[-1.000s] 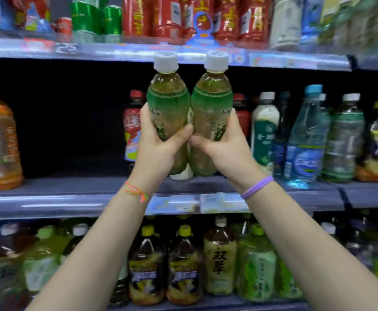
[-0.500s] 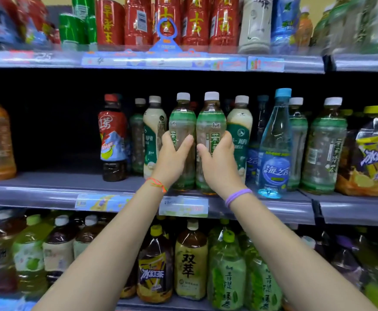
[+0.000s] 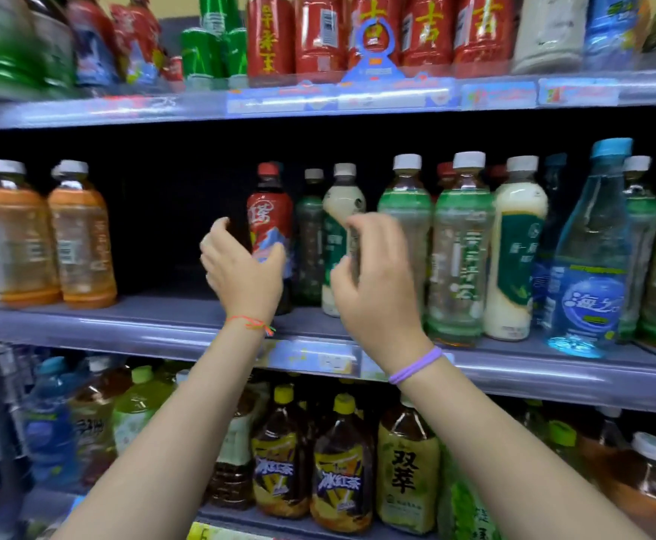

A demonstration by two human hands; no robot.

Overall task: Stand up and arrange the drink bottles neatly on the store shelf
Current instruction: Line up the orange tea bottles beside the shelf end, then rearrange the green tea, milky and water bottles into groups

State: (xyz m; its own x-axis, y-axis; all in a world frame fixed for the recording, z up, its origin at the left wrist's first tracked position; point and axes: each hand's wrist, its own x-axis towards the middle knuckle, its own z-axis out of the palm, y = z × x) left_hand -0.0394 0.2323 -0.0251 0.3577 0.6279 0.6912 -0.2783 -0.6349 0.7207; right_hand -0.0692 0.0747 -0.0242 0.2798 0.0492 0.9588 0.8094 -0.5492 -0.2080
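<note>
Both my hands have come off the two green tea bottles and slid left since half a second ago; those bottles now stand upright on the middle shelf (image 3: 143, 319), the nearer one (image 3: 459, 251) beside its twin (image 3: 410, 212). My left hand (image 3: 240, 274) hangs with fingers loosely spread, gripping nothing, just in front of the red-label bottle (image 3: 271, 216); my right hand (image 3: 377, 286) has its fingers curled at the creamy white bottle (image 3: 342, 200), though blur hides whether they pinch it. My worry: a careless sweep here knocks either bottle over into its neighbours; the row is packed tight, and the motion is quick enough to blur.
</note>
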